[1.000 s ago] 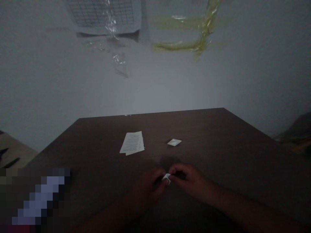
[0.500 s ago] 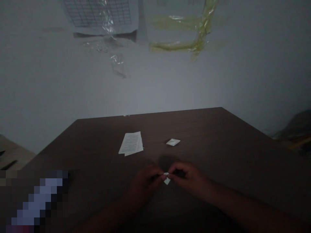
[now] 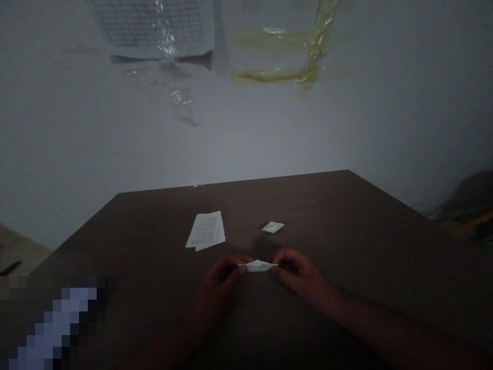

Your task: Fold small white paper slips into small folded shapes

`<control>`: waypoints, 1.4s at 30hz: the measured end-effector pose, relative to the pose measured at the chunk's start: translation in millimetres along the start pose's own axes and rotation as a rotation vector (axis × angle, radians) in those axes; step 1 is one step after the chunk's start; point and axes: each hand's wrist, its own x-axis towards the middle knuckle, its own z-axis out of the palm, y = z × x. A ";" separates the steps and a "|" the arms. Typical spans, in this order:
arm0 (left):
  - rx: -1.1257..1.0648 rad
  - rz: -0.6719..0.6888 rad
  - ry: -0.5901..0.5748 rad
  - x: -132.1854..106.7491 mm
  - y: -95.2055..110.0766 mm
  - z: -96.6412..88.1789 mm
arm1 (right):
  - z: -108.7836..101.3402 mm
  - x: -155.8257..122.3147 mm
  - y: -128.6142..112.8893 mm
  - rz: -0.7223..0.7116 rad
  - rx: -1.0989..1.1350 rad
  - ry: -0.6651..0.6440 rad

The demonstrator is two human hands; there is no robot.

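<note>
From the head view, the left hand and right hand pinch opposite ends of a narrow folded paper, held over the dark wooden surface. Ahead lie a stack of printed sheets, its small text unreadable, and a small folded paper. A grid sheet and yellowish tape cling to the wall; a pixelated blur hides the lower left.

Left hand: near centre, fingers curled, thumb and fingertips pinched.
Right hand: right of left hand, fingers curled, pinched likewise.
Hand spacing: apart, fingertips facing.
Left forearm: rising from near left.
Right forearm: reaching in from near right.
</note>
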 end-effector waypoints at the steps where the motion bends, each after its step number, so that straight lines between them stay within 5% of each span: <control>1: -0.042 -0.003 0.002 -0.7 -1.2 0.7 | 0.2 -0.5 -0.2 -0.007 0.022 -0.003; 8: -0.051 0.073 -0.112 1.3 -10.3 -2.8 | 2.4 -6.4 0.5 -0.069 0.078 -0.028; 14: 0.394 0.412 -0.247 -4.1 -5.7 -10.2 | 1.8 -6.4 2.7 -0.191 -0.019 -0.068; 19: 0.481 0.560 -0.241 -3.0 -11.5 -6.0 | 1.8 -6.3 5.0 -0.246 -0.067 -0.108; 28: 0.483 0.324 -0.172 -3.8 -9.0 -3.7 | 5.0 -8.9 -3.5 -0.207 -0.123 -0.125; 36: 0.396 0.006 -0.230 1.3 0.2 3.0 | 7.5 -0.6 -10.9 0.029 -0.079 -0.114; 42: 0.601 0.181 -0.335 1.1 -6.4 2.8 | 5.2 4.0 -6.2 0.051 -0.256 -0.102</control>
